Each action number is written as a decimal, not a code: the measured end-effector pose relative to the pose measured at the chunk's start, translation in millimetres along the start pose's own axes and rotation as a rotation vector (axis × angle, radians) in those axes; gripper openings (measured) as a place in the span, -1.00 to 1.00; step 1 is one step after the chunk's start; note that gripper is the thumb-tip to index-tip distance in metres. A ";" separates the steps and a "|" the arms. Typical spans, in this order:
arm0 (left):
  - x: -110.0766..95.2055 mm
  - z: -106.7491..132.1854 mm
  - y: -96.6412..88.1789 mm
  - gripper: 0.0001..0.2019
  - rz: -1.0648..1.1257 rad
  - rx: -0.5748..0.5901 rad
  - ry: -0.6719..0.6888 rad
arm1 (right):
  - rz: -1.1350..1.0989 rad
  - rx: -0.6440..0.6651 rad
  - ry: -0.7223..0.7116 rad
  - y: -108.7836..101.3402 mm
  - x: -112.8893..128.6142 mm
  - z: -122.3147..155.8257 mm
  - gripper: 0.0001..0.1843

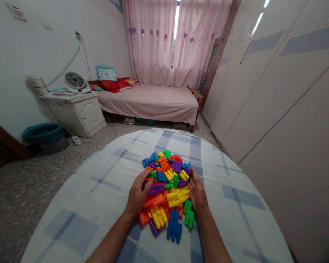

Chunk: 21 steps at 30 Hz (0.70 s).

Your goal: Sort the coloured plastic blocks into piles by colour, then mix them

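A heap of colourful plastic building pieces, shaped like joined tubes, lies on the table between my hands. My left hand (139, 190) rests against the heap's left side, fingers stretched along it and thumb by a purple piece (157, 189). Against the right side lies my right hand (197, 190), fingers extended and palm turned inward. Between them is a large yellow piece (178, 197), with an orange piece (155, 200) to its left. Closer to me are a blue piece (174, 227), a green piece (189, 214) and another yellow piece (158, 217). Neither hand grips a piece.
The round table has a white and blue checked cloth (104, 204). Beyond it stand a bed (153, 98) and a white cabinet (89, 113) with a fan (76, 81). A teal bin (44, 133) is at left, and a tall wardrobe (263, 109) lines the right.
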<state>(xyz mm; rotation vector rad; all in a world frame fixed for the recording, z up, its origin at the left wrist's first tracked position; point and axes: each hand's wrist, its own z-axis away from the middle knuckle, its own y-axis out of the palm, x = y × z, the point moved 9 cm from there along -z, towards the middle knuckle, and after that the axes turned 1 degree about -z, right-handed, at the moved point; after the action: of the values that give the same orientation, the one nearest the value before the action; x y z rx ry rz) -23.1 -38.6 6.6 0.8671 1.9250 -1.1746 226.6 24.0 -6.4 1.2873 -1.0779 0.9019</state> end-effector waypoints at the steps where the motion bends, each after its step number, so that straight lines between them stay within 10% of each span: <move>1: -1.5 0.3 0.9 -0.57 -0.002 0.012 0.011 | -0.078 0.020 0.048 4.8 -2.7 1.5 -0.36; 13: 9.1 -1.1 0.3 -0.58 0.065 -0.007 -0.068 | -0.219 0.391 0.019 57.4 31.1 25.3 -0.50; 21: 1.0 -1.2 -7.6 -0.63 0.145 -0.071 -0.066 | 0.292 -0.257 -0.125 -52.3 3.7 -18.0 -0.49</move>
<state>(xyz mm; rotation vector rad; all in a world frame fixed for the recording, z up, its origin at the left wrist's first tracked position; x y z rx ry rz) -30.1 -40.1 9.6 0.9023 1.8076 -1.0307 279.5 36.6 -17.1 0.9988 -1.4574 0.8716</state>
